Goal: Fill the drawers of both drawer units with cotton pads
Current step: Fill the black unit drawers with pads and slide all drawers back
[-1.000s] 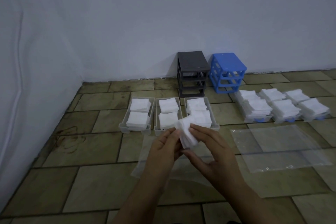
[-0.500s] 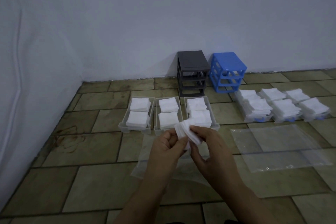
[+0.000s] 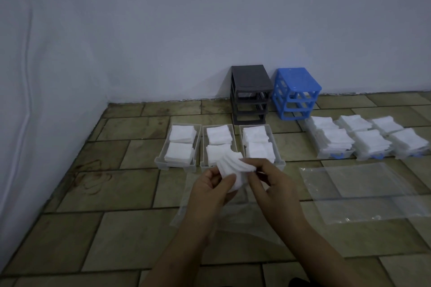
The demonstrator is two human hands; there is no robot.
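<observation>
Head view: left hand [image 3: 211, 190] & right hand [image 3: 268, 180] both pinch a fanned stack of white square cotton pads [image 3: 233, 166], prob. squaring it, just in front of the middle clear grey plastic drawer [image 3: 205, 144], w/ room left inside.

- A left hand [image 3: 211, 187] and a right hand [image 3: 271, 180] together grip a small fanned stack of white square cotton pads [image 3: 233, 168] above the tiled floor [image 3: 93, 193].
- Three clear grey plastic drawers [image 3: 178, 145] lie side by side just beyond the hands, each holding two piles of pads.
- A dark grey plastic drawer frame [image 3: 250, 94] and a blue plastic drawer frame [image 3: 296, 92] stand beside each other against the pale wall [image 3: 210, 18].
- Three blue-handled clear drawers [image 3: 368, 138], heaped with pads, sit to the right.
- A flat clear plastic bag [image 3: 363, 191] lies near them.
</observation>
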